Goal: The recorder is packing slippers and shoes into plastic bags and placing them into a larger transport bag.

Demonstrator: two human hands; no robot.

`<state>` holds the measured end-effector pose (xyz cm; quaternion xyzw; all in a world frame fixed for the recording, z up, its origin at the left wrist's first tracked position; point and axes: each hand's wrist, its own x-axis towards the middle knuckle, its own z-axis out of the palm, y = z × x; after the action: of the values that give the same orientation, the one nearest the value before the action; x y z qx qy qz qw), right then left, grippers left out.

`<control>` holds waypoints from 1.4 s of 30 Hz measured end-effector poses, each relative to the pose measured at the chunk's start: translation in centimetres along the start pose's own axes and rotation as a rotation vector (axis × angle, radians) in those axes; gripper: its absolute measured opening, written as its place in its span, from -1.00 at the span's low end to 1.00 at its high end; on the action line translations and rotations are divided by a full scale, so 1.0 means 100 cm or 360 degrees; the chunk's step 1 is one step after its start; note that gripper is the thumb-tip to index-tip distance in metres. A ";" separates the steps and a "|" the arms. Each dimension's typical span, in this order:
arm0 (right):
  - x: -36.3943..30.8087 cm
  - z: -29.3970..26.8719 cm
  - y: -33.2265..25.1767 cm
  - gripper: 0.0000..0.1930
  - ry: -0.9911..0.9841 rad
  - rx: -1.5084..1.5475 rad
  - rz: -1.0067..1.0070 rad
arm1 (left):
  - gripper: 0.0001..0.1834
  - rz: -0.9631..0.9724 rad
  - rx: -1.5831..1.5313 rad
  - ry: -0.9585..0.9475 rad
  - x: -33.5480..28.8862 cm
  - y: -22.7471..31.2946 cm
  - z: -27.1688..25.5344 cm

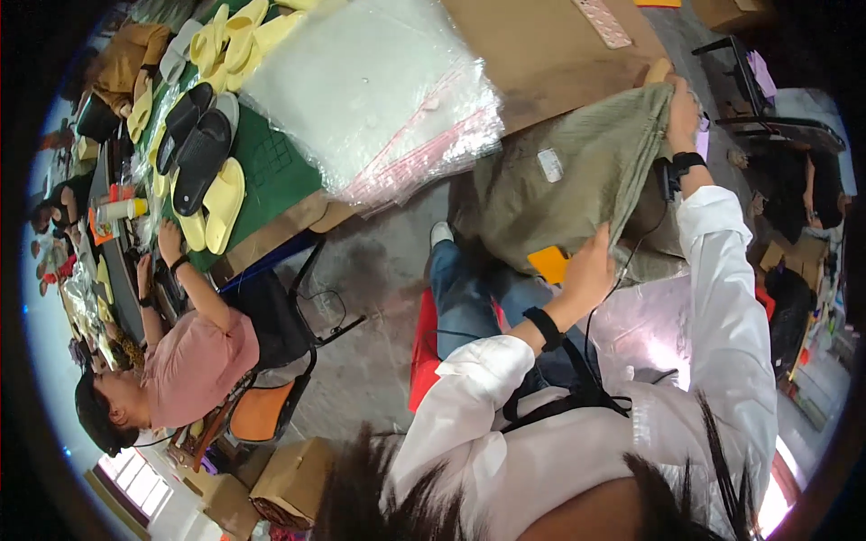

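An olive-green woven sack [568, 171] hangs in folds beside the table, with a small white label on its side. My right hand [683, 117] is closed on its upper edge near the table corner. Lower down, my left hand [588, 272] grips the same edge nearer to my body, so the edge stretches between both hands. A flat orange-yellow piece [548, 264] shows next to my left fingers; whether I hold it or it lies on the sack, I cannot tell. What the sack contains is hidden.
A stack of clear plastic bags [370, 99] lies on the table [532, 45], beside yellow slippers [224, 203] and black slippers [200, 149] on a green mat [271, 153]. A person in pink [198, 361] sits at left. A black chair frame [767, 126] stands at right.
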<state>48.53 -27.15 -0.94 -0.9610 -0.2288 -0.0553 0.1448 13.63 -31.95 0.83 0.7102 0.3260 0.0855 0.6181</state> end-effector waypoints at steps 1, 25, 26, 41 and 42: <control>-0.004 0.009 -0.005 -0.62 -0.0023 0.0012 -0.0013 | -0.40 0.0063 0.0018 0.0029 0.001 -0.006 0.000; 0.022 0.067 0.069 -0.41 -0.0388 0.1409 0.0516 | -0.59 -0.1229 0.1120 -0.1013 -0.109 -0.260 -0.106; 0.004 0.080 0.041 -0.43 -0.0420 0.1552 0.0592 | -0.59 -0.1299 0.1134 -0.0971 -0.139 -0.298 -0.106; -0.006 0.070 0.028 -0.46 -0.0476 0.1516 0.0500 | -0.12 -0.1427 0.0111 0.0080 -0.193 -0.233 -0.029; -0.008 0.070 0.023 -0.46 -0.0476 0.1571 0.0562 | -0.12 -0.1401 0.0117 0.0094 -0.199 -0.227 -0.029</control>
<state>49.16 -27.28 -8.32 -0.8001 -0.0809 0.2210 0.5517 -11.38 -40.31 -14.18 0.5224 0.6177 -0.1774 0.5604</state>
